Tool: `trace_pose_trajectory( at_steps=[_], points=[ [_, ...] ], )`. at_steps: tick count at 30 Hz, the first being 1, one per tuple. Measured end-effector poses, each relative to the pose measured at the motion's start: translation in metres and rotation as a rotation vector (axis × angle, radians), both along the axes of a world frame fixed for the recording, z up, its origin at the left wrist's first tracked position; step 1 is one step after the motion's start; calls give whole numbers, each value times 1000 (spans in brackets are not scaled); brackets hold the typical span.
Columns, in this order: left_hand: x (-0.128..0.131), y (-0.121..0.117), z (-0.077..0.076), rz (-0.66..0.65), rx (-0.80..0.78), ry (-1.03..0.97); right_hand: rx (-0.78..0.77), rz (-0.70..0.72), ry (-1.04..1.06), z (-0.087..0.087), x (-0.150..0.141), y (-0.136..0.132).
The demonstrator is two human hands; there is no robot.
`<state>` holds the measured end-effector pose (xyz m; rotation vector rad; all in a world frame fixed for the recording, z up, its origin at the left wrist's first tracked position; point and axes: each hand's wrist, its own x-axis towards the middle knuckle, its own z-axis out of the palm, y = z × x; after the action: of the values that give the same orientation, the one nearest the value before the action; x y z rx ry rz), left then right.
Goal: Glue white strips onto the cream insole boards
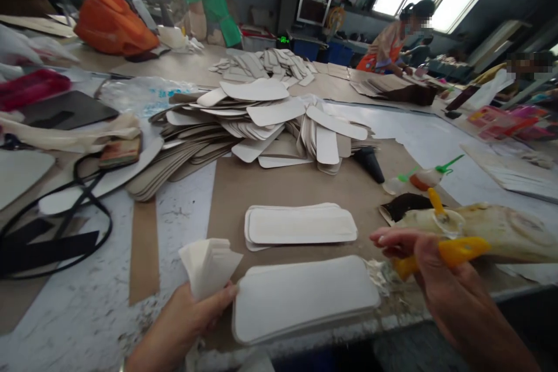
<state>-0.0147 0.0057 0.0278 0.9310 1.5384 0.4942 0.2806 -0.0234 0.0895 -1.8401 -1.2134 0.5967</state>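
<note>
At the far left, a looped black cable (108,229) lies on the light-coloured, stained surface (183,250). Beyond it are a magenta plastic item (35,88) and, farther back, a bright orange bag (114,20).

The left hand (187,317) grasps a fanned sheaf of small white sheets (210,264), held upright between thumb and fingers. A fingertip of this hand is at the left end of the near stack of long white rounded-corner pieces (307,299), which lies flat close to the front edge of the surface. Directly behind it, and apart from it, is the far stack of shorter white rounded-corner pieces (300,225). Both stacks rest on brown sheet material (279,186).

Behind these, a large loose pile of white and grey-brown flat pieces (265,122) spreads across the centre, with pieces overlapping at mixed angles. A black cone-shaped item (369,164) lies at its right side.

The right hand (440,270) is clenched around a yellow-handled brush (466,250); the brush's whitish, clumped end is just beside the right end of the near stack. Behind this hand, a cream-coloured container (492,226) lies on its side. Beyond it is a clear bottle with a green nozzle and orange-brown contents (425,179). An orange-aproned person (381,52) leans over the surface in the background.
</note>
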Motion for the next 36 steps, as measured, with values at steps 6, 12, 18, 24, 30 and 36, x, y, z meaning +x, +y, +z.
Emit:
trace_pose_trajectory(
  at_steps=[6,12,18,24,30,36],
  points=[
    [6,-19,-10,-1,8,-54,-42,158,274,-25,-69,-20],
    [5,-20,-16,-66,-6,-117,-162,207,581,-51,-113,-23],
    [0,-26,-28,-118,21,-93,-240,120,379,-59,-105,-27],
    [0,-24,-29,-98,8,-109,-161,74,386,-59,-110,-35],
    [0,-28,-27,-62,47,-78,-33,16,-27,-69,-83,-39],
    [-4,-30,-50,-50,61,1,161,-75,-570,-56,-28,-48]
  ],
)
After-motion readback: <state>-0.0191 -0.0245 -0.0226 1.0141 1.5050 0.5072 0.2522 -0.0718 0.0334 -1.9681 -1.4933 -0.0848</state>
